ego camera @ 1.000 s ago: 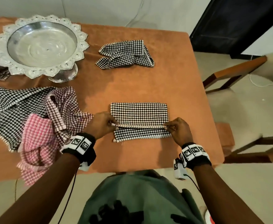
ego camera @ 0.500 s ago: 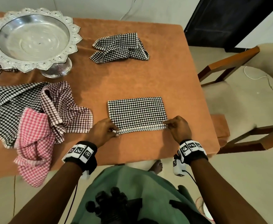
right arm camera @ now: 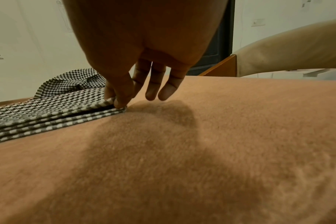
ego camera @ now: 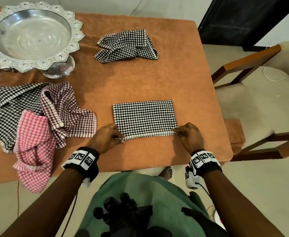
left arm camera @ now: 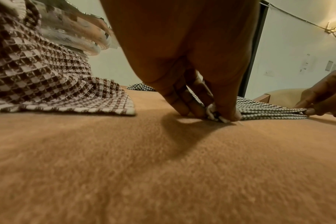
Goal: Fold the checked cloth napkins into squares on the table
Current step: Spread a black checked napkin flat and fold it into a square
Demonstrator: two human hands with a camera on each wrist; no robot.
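A black-and-white checked napkin [ego camera: 144, 116] lies folded into a flat rectangle near the table's front edge. My left hand [ego camera: 107, 137] pinches its near left corner [left arm camera: 215, 112] between thumb and fingers. My right hand [ego camera: 188, 134] pinches the near right corner [right arm camera: 115, 104], thumb on top, with the other fingers spread above the cloth. The stacked layers line up along the near edge. Another black-and-white napkin [ego camera: 126, 46] lies crumpled at the far middle of the table.
A heap of checked cloths [ego camera: 37, 117], black, maroon and pink, lies at the left and hangs over the front edge. A silver pedestal bowl [ego camera: 31, 35] stands at the far left. The orange table [ego camera: 140, 79] ends just right of my right hand; a wooden chair [ego camera: 260, 100] stands beyond.
Both hands drew the top layer of the napkin toward me until it met the near edge, covering the lower layer. The grips on the corners stayed the same.
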